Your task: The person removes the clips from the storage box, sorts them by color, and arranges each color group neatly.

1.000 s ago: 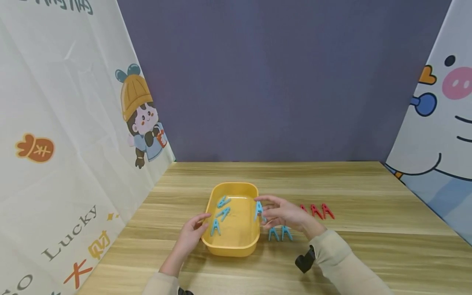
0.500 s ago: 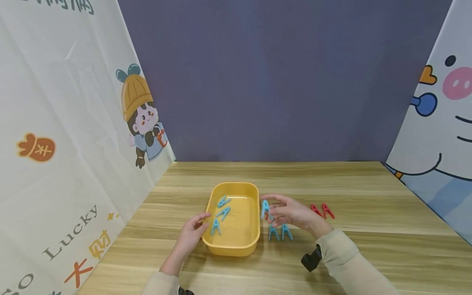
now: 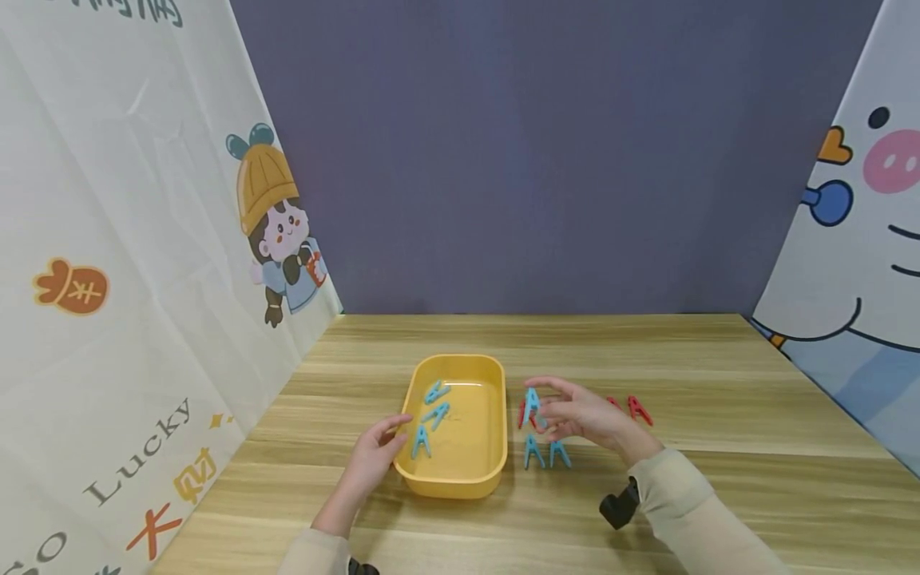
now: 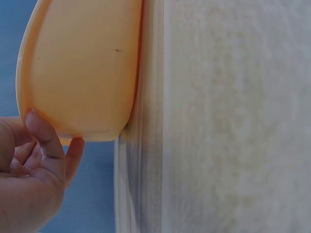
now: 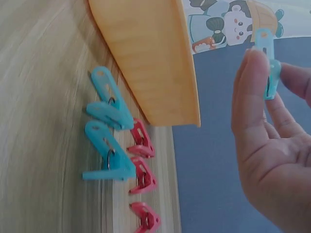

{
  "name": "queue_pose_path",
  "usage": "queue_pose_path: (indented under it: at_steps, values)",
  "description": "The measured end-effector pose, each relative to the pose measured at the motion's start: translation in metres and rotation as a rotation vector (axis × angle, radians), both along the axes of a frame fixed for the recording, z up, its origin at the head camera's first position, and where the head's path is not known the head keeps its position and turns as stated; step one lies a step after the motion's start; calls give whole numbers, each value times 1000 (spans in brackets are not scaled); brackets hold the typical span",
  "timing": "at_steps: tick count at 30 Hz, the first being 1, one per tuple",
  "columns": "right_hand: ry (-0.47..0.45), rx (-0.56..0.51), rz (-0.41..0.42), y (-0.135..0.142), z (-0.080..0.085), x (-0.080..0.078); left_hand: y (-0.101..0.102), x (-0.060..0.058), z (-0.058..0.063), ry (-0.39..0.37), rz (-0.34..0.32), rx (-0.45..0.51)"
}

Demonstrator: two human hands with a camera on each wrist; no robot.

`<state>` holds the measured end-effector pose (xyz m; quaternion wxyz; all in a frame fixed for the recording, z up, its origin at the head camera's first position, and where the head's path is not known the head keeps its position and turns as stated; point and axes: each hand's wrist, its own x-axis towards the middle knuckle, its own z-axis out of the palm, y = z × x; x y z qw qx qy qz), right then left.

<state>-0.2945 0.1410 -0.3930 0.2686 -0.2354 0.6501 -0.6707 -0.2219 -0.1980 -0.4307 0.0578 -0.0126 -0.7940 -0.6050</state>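
Note:
My right hand [image 3: 582, 415] pinches a light blue clothespin [image 3: 532, 402] between thumb and finger, raised to the right of the yellow plastic basin [image 3: 460, 489]. The right wrist view shows this same clothespin [image 5: 265, 46] upright at the fingertips. My left hand [image 3: 374, 455] holds the basin's near left side. In the left wrist view, its fingers [image 4: 46, 138] lie against the basin's wall [image 4: 87, 73] at the rim. Inside the basin, toward its left side, lie three blue clothespins [image 3: 421, 441].
On the wooden table [image 3: 719, 479], two blue clothespins [image 3: 533, 452] stand in front of my right hand. Behind them runs a row of red clothespins [image 3: 638, 410], partly covered by that hand. A dark panel [image 3: 546, 160] rises behind the table, with printed white cloth [image 3: 144, 239] at the left.
My right hand has moved right with the blue clothespin, from over the basin's right rim to beside it, covering different red clothespins. My left hand and the basin stay put.

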Motion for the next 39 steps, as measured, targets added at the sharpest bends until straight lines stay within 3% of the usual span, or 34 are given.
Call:
queue_pose_path:
  at_steps: [17,39]
  values:
    - [-16,-21,-4,16,-7,-1,-1,-2,-1,-9,7,-7]
    - [33,110,-121,31,-15,1,-1,-1,-1,-27,-12,30]
